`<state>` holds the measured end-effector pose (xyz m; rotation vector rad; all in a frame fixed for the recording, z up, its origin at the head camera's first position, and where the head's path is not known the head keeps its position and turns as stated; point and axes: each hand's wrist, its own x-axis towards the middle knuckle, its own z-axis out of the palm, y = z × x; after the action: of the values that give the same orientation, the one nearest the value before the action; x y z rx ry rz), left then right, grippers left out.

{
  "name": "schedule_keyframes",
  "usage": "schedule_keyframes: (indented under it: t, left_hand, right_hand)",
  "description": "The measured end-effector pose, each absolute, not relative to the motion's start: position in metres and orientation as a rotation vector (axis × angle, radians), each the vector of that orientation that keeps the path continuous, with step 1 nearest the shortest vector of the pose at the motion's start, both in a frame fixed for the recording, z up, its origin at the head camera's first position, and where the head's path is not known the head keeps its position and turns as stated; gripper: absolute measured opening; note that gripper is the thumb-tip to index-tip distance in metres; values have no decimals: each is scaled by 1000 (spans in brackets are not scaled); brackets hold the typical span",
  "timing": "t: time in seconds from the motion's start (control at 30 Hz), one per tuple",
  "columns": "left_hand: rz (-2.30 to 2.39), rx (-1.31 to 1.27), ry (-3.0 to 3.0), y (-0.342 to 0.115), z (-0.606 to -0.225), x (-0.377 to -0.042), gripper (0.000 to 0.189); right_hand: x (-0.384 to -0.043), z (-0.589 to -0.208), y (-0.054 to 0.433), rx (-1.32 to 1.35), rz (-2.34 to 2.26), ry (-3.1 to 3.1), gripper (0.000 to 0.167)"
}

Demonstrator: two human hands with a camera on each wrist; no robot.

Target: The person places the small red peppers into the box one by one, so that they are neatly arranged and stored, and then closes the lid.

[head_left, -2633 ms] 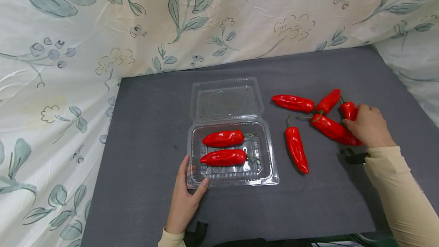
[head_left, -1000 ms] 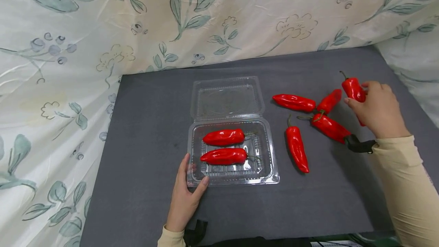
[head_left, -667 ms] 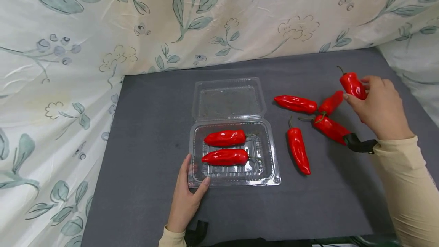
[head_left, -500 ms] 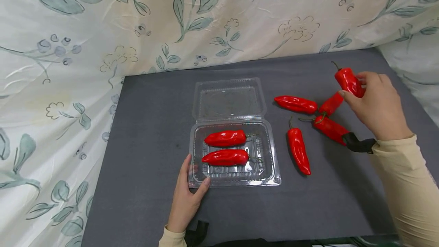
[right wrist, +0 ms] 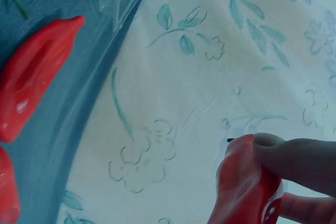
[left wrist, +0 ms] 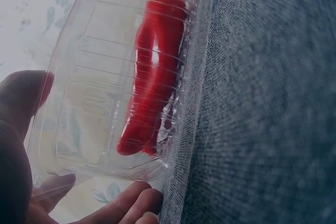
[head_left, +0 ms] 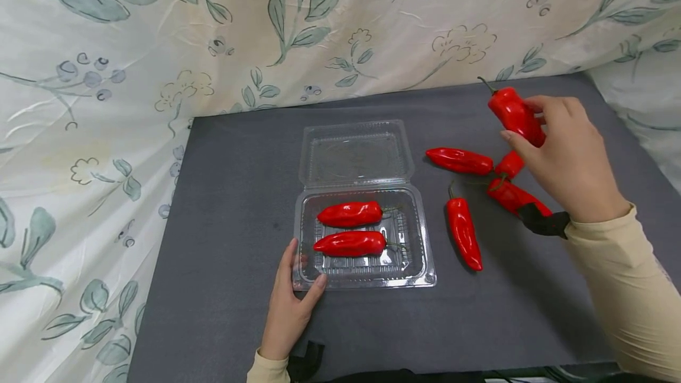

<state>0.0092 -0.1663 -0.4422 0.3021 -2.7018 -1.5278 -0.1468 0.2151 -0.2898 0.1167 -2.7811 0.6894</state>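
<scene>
My right hand (head_left: 574, 158) pinches a red chili pepper (head_left: 514, 112) between thumb and fingers, raised over the table with its stem toward the upper left. In the right wrist view the thumb (right wrist: 294, 158) lies across the held pepper (right wrist: 244, 182). A clear plastic clamshell container (head_left: 372, 281) sits with its lid (head_left: 353, 155) folded back. Two red peppers (head_left: 349, 244) lie side by side in its base, stems to the right. My left hand (head_left: 287, 312) grips the container's near left corner, thumb at the front rim and fingers along the left side.
Right of the container, a red pepper (head_left: 463, 232) lies on the grey table (head_left: 223, 223). Behind it are further peppers: one pointing left (head_left: 460, 160), one partly behind the right hand (head_left: 509, 164), and one partly covered by the black wrist strap (head_left: 513, 197). Floral cloth (head_left: 399, 28) hangs behind.
The right hand has picked up a pepper from the right-hand group, lifted it and carried it leftward. The left hand and the container have stayed in place.
</scene>
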Motion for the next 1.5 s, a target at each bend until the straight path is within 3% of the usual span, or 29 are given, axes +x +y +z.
schedule_keyframes:
  t: [0.8,1.5]
  left_hand:
    - [-1522,312,-2706,-167,-444,8,83]
    - [-1542,304,-2699,-166,-443,8,83]
  right_hand:
    - [-138,-281,161,588,651,-2584,56]
    - [-124,-291,120,847,575,-2552,60]
